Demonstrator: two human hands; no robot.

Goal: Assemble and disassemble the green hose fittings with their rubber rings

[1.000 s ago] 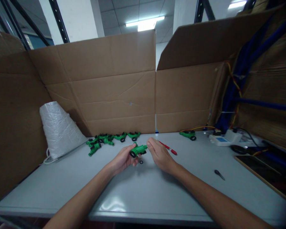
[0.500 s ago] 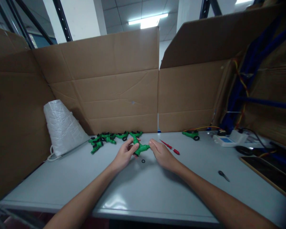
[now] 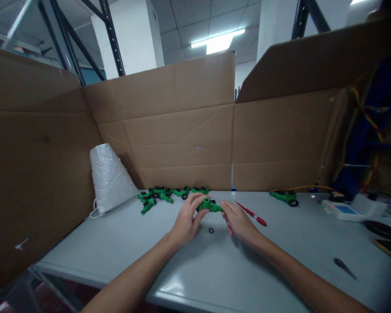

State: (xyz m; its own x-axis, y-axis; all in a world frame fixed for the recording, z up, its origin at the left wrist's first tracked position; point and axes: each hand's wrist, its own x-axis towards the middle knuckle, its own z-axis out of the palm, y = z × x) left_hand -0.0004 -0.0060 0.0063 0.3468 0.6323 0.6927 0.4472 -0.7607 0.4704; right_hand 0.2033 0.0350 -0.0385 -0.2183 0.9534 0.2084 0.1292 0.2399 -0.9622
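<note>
Between my two hands, above the table, is a green plastic valve-like fitting [image 3: 211,205] with a short spout at its right end. My left hand [image 3: 187,219] grips its body, thumb in front and fingers behind. The fingertips of my right hand [image 3: 239,221] are closed around the narrow right end; whether a small part is pinched there is hidden. A small black O-ring [image 3: 211,231] lies on the table just below the fitting. To the right of my right hand rests a red screwdriver [image 3: 256,217].
Several similar green fittings [image 3: 153,198] lie together at the back left, beside a white padded bag [image 3: 112,180]. Another green fitting [image 3: 285,198] is at the back right, near a power strip [image 3: 343,211]. A small dark tool [image 3: 344,267] lies front right. Cardboard walls [image 3: 182,134] enclose the table.
The fitting has been turned in my hands, so its side branch no longer points down toward me. My view has swung left, shifting everything rightward in the picture.
</note>
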